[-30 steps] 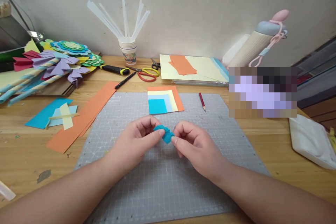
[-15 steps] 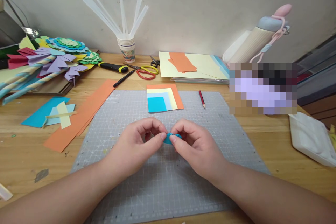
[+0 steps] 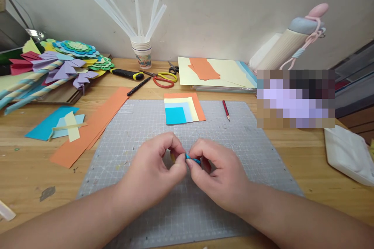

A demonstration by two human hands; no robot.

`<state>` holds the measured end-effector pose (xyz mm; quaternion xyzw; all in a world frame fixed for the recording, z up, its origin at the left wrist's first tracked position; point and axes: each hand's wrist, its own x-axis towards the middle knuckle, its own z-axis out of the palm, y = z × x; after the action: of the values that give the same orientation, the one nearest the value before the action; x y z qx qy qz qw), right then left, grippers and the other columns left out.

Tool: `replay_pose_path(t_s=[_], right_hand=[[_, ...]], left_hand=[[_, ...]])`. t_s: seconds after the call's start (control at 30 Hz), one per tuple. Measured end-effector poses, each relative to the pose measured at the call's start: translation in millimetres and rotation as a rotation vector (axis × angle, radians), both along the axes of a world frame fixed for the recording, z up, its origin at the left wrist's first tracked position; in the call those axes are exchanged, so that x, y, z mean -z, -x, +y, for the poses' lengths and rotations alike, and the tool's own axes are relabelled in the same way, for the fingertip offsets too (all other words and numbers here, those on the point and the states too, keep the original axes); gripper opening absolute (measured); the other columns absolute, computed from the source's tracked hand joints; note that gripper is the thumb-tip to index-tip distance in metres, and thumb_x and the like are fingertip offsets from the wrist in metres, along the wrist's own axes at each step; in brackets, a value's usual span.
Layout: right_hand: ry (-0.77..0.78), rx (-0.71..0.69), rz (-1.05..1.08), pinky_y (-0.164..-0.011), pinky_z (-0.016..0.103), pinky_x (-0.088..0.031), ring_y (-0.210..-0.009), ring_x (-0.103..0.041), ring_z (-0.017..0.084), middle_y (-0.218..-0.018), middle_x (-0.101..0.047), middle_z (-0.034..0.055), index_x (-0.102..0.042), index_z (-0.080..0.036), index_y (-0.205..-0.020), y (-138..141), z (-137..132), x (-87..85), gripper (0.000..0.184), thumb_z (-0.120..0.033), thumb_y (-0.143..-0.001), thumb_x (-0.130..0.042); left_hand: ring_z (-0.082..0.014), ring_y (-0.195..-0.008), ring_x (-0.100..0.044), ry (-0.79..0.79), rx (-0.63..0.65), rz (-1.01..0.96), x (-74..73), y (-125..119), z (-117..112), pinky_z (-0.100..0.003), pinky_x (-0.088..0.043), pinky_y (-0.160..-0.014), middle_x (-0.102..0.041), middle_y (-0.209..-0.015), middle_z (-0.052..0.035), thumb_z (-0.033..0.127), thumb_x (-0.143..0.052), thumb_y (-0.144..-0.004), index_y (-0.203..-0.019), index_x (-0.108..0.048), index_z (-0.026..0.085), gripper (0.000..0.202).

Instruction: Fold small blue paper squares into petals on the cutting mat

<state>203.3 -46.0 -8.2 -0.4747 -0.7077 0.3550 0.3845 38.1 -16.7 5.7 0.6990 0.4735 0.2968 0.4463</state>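
A small folded blue paper piece (image 3: 193,158) is pinched between both my hands above the grey cutting mat (image 3: 146,124). My left hand (image 3: 157,167) grips its left end with curled fingers, and my right hand (image 3: 217,171) pinches the right end. Most of the paper is hidden by my fingers. Farther back on the mat lies a stack of nested paper squares (image 3: 182,109), orange under yellow, pale blue and bright blue.
A red pencil (image 3: 226,109) lies on the mat's right. Orange strips (image 3: 90,126) and blue scraps (image 3: 51,126) sit left. Behind are scissors (image 3: 162,79), a utility knife (image 3: 126,74), a cup of glue sticks (image 3: 142,52), paper flowers (image 3: 58,64), paper sheets (image 3: 216,72) and a white cloth (image 3: 347,155).
The blue paper has been squeezed smaller between my fingers. Both hands have closed in on each other and dropped slightly toward me.
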Motion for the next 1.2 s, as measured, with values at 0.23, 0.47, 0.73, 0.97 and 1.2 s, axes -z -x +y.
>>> replay_pose_path(t_s=[0.23, 0.47, 0.73, 0.97, 1.2], right_hand=[[0.373, 0.059, 0.311, -0.049, 0.023, -0.034, -0.052, -0.042, 0.01, -0.056, -0.048, -0.0052, -0.05, -0.02, -0.07, -3, 12, -4.2, 0.012, -0.024, -0.082, -0.054], [0.392, 0.035, 0.407, -0.052, 0.024, -0.037, -0.054, -0.045, 0.01, -0.061, -0.05, -0.0041, -0.053, -0.019, -0.069, -3, 12, -4.7, 0.012, -0.023, -0.079, -0.057], [0.377, 0.003, 0.394, -0.054, 0.024, -0.037, -0.057, -0.046, 0.01, -0.063, -0.05, -0.0038, -0.053, -0.019, -0.071, -3, 11, -2.4, 0.013, -0.023, -0.082, -0.057], [0.431, -0.03, 0.448, -0.051, 0.023, -0.035, -0.059, -0.049, 0.01, -0.068, -0.054, -0.0028, -0.056, -0.02, -0.08, -4, 10, -3.4, 0.011, -0.029, -0.086, -0.054], [0.408, 0.024, 0.377, -0.051, 0.024, -0.034, -0.056, -0.045, 0.01, -0.061, -0.051, -0.0039, -0.053, -0.019, -0.072, -3, 10, -4.0, 0.016, -0.026, -0.087, -0.051]], left_hand=[[-0.0107, -0.061, -0.046, 0.482, 0.097, -0.372, 2.0, 8, 18, -0.025, -0.036, -0.06, -0.054, -0.064, 0.0026, 0.035, -0.06, -0.083, -0.072, -0.064, 0.017, 0.022], [-0.0091, -0.058, -0.042, 0.644, 0.188, -0.474, 11.4, 12, 25, -0.024, -0.033, -0.058, -0.055, -0.06, 0.0039, 0.035, -0.074, -0.075, -0.072, -0.07, 0.018, 0.017], [-0.009, -0.059, -0.043, 0.576, 0.159, -0.424, 9.3, 10, 22, -0.024, -0.033, -0.059, -0.057, -0.062, 0.0038, 0.035, -0.072, -0.077, -0.071, -0.069, 0.018, 0.019], [-0.0081, -0.058, -0.041, 0.518, 0.028, -0.459, 7.8, 7, 19, -0.022, -0.032, -0.057, -0.052, -0.061, 0.0059, 0.034, -0.069, -0.079, -0.067, -0.059, 0.018, 0.023], [-0.0073, -0.063, -0.048, 0.423, 0.05, -0.402, 1.9, 4, 17, -0.02, -0.037, -0.06, -0.057, -0.071, 0.0051, 0.027, -0.067, -0.08, -0.077, -0.061, 0.018, 0.012]])
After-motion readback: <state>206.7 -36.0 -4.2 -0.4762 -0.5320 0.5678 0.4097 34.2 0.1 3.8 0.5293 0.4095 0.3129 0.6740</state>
